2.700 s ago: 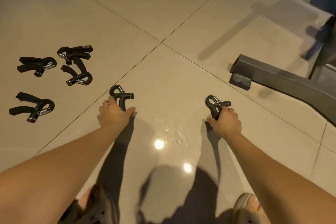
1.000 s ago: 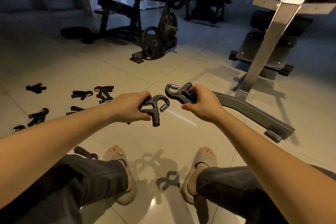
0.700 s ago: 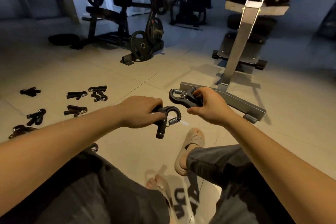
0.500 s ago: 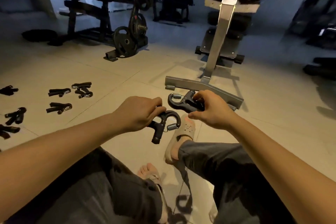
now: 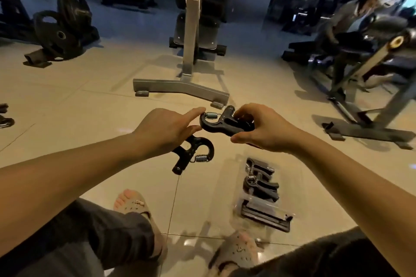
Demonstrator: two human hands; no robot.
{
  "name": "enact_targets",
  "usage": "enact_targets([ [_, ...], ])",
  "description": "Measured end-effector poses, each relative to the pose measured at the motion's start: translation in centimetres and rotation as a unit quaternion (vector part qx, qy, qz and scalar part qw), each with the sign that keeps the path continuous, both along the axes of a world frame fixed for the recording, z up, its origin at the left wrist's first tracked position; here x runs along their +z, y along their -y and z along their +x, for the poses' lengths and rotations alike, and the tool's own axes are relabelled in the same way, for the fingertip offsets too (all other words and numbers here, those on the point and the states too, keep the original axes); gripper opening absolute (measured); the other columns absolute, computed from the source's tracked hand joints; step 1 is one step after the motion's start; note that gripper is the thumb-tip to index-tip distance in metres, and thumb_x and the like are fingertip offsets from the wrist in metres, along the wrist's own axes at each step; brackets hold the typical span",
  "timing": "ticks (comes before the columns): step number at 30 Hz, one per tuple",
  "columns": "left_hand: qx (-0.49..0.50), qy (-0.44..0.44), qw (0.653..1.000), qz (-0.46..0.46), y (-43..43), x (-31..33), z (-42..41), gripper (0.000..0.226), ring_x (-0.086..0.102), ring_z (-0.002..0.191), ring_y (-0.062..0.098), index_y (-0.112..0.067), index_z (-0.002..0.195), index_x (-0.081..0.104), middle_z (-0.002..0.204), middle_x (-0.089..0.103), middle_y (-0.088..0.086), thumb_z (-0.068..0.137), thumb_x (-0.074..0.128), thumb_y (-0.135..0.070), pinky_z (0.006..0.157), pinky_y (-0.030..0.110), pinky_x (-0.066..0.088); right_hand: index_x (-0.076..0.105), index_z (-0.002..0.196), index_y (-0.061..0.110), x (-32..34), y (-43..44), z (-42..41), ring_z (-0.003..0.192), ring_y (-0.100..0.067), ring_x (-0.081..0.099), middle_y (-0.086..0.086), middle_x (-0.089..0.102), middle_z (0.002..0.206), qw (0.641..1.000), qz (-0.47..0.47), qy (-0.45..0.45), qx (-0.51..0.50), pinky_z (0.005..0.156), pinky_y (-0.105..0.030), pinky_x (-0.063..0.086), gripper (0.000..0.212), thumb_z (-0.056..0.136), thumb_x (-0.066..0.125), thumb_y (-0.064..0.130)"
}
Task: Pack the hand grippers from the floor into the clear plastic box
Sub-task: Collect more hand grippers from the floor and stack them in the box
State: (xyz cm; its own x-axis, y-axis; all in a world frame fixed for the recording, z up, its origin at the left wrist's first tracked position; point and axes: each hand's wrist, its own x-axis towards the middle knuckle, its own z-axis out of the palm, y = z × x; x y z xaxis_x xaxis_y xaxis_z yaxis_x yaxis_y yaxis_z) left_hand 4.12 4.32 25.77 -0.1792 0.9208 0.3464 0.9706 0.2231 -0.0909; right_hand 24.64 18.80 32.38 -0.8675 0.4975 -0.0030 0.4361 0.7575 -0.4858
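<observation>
My left hand (image 5: 166, 130) holds a black hand gripper (image 5: 191, 153) that hangs below the palm, its spring at the lower right; the index finger reaches out and touches the other gripper's spring end. My right hand (image 5: 263, 130) is shut on a second black hand gripper (image 5: 222, 122), held level in front of me. The clear plastic box (image 5: 258, 189) lies on the floor below my right forearm with a few black grippers inside. More grippers (image 5: 4, 117) lie on the floor at the far left edge.
A grey bench stand foot (image 5: 180, 90) lies just beyond my hands. A weight plate rack (image 5: 60, 31) stands at the back left. A person sits on gym equipment (image 5: 360, 36) at the right. My sandalled feet (image 5: 135, 204) rest on the tiles below.
The view has swung right, bringing the clear box into sight and pushing the floor grippers off the left edge. My left index finger has stretched out to the right-hand gripper.
</observation>
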Motion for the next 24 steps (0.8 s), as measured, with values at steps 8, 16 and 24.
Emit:
enact_targets([
  [8, -0.116, -0.074, 0.99, -0.007, -5.0, -0.8, 2.8, 0.056, 0.052, 0.052, 0.02, -0.028, 0.153, 0.037, 0.063, 0.053, -0.006, 0.103, 0.036, -0.05, 0.046, 0.025, 0.032, 0.061, 0.125, 0.016, -2.1, -4.5, 4.6, 0.096, -0.014, 0.062, 0.0, 0.064, 0.108, 0.999, -0.02, 0.029, -0.019, 0.088, -0.03, 0.054, 0.05, 0.082, 0.081, 0.034],
  [16, -0.205, -0.147, 0.965, -0.066, -11.2, -1.5, 4.4, 0.04, 0.039, 0.037, 0.019, -0.014, 0.127, 0.057, 0.05, 0.042, -0.006, 0.1, 0.047, -0.042, 0.041, 0.024, 0.017, 0.062, 0.126, 0.017, -5.5, -9.5, 7.6, 0.101, -0.013, 0.064, 0.001, 0.067, 0.11, 0.993, -0.098, -0.006, -0.058, 0.091, -0.028, 0.051, 0.047, 0.084, 0.08, 0.026],
  [24, -0.25, -0.181, 0.948, -0.081, -17.2, -1.9, 5.8, 0.048, 0.046, 0.047, 0.016, -0.018, 0.135, 0.048, 0.059, 0.049, -0.007, 0.103, 0.029, -0.048, 0.046, 0.029, 0.039, 0.057, 0.131, 0.013, -5.3, -13.6, 9.7, 0.106, -0.018, 0.063, -0.004, 0.065, 0.116, 0.991, -0.099, 0.01, -0.09, 0.098, -0.035, 0.051, 0.052, 0.085, 0.079, 0.024],
])
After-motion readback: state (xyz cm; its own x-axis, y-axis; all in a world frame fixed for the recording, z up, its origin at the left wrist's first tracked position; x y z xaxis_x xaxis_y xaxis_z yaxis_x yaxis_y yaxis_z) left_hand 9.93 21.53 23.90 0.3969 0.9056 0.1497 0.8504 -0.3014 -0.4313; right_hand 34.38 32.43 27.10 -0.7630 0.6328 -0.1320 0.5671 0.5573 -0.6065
